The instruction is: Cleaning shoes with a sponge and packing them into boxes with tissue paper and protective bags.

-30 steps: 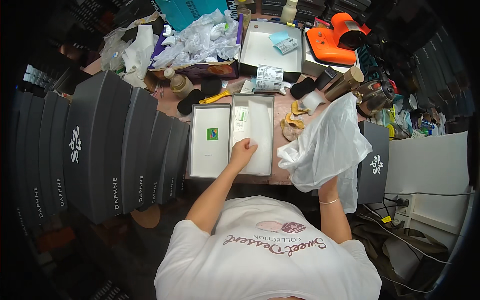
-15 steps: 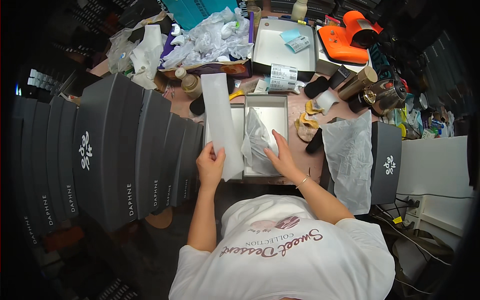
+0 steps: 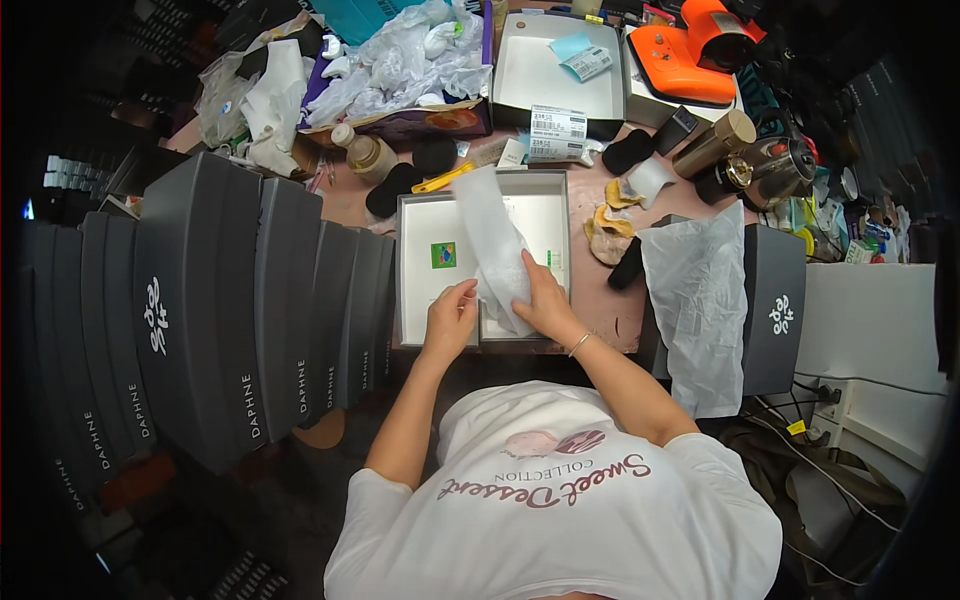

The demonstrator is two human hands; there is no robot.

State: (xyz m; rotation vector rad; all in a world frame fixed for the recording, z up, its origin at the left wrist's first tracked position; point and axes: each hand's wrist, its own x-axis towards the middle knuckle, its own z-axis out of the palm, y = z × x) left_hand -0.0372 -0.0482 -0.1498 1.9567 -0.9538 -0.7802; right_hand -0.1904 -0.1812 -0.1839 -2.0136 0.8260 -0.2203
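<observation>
A long white foam sheet (image 3: 492,232) slants over two shallow white-lined box parts lying side by side. My right hand (image 3: 548,300) grips the sheet's lower right side, thumb in front and fingers behind. My left hand (image 3: 452,318) is closed, its fingertips pinched at the sheet's left edge. Beneath my left hand, the left box part (image 3: 420,220) has a green square sticker (image 3: 443,255) on its floor. The right box part (image 3: 545,190) lies under the sheet and my right hand. Whether the pale tissue bundle is behind the sheet, I cannot tell.
Dark grey shoe boxes (image 3: 205,310) stand in a row at left. White tissue paper (image 3: 695,300) drapes over another grey box (image 3: 775,310) at right. Behind are a yellow-handled cutter (image 3: 440,182), a label roll (image 3: 557,135), bottles, and an orange device (image 3: 680,65).
The foam sheet has moved from my left hand's grip into my right hand's. The tissue bundle no longer shows in the right box part, and the left part's sticker has come into sight.
</observation>
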